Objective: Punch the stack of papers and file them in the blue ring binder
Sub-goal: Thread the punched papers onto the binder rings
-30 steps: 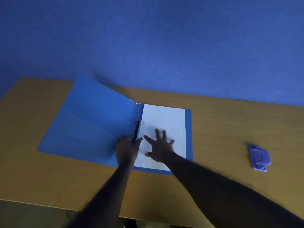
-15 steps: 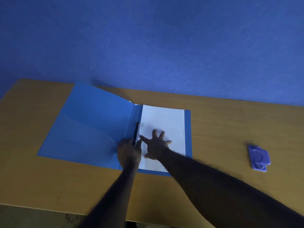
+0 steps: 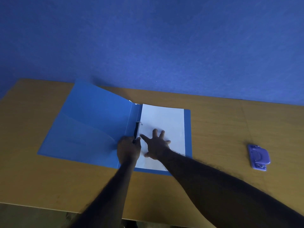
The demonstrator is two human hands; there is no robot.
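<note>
**Two hands settling punched paper onto the binder rings**

Two bare hands of mine reach forward over a wooden table (image 3: 41, 175), seen from above against a blue wall.

Farthest left, the blue ring binder (image 3: 92, 129) lies open and flat, its front cover spread toward the left so the spine is exposed.

At the spine, my left hand (image 3: 129, 149) is curled closed around the near end of the black ring mechanism (image 3: 135, 131). My guess is that it pinches the clasp to work the rings; whether they are open or shut is too small to tell.

Just right of it, my right hand (image 3: 156, 145) rests palm down on the stack of papers (image 3: 164, 119), fingers spread wide and gripping nothing, the index finger pointing toward the rings. I judge this flat press keeps the sheets from sliding. The papers lie on the binder's right half, their left edge against the rings, so the filing looks almost done.

Far right, well apart from everything, the purple hole punch (image 3: 259, 157) sits alone on the table.
</note>
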